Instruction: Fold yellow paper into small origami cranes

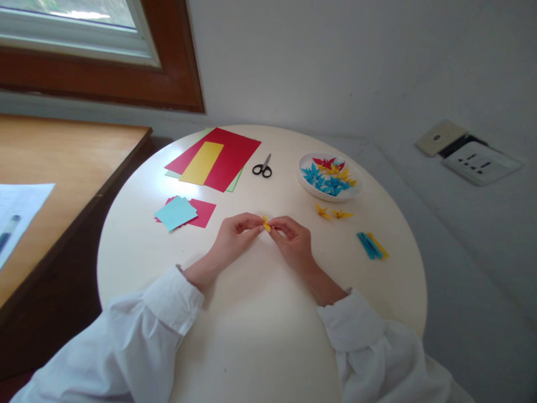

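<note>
Between my two hands, over the middle of the round white table (260,336), is a small folded yellow paper piece (266,224), much of it covered by fingertips. My left hand (239,232) pinches its left side with thumb and forefinger. From the other side my right hand (293,238) pinches it too. Two yellow paper cranes (333,212) lie on the table beyond my right hand. Behind them a white dish (308,193) holds several blue, yellow and red paper cranes (329,176).
Black-handled scissors (263,168) lie beyond my hands. Large red, yellow and green paper sheets (230,151) are at the back left, with small light-blue and red squares (176,212) nearer. Blue and yellow folded strips (371,246) lie right. A wooden desk (75,151) stands left.
</note>
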Demonstrator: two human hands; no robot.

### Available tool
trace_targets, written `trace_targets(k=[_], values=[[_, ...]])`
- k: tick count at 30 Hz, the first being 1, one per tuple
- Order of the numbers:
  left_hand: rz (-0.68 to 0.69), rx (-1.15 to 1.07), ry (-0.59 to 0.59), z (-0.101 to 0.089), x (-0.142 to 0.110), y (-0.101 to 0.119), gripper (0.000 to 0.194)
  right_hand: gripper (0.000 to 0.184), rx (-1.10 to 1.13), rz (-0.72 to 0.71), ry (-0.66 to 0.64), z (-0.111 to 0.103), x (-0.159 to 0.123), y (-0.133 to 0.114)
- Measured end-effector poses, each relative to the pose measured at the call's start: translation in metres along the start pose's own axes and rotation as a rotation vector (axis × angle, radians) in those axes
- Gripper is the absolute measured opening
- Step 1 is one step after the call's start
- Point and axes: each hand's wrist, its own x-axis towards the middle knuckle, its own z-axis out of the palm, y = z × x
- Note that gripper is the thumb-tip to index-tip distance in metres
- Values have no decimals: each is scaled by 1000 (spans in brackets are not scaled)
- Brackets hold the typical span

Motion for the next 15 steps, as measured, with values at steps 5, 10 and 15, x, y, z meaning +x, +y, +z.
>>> trace_targets(k=[5, 10, 15], values=[[16, -6, -3, 0, 0, 1, 19, 6, 5, 20, -22, 0, 0, -6], [22, 32, 8, -1, -1, 2, 18, 5, -5, 35, -27, 0, 1, -8], [23, 58, 16, -1, 0, 2, 18, 6, -33, 55, -35, -1, 0, -8]])
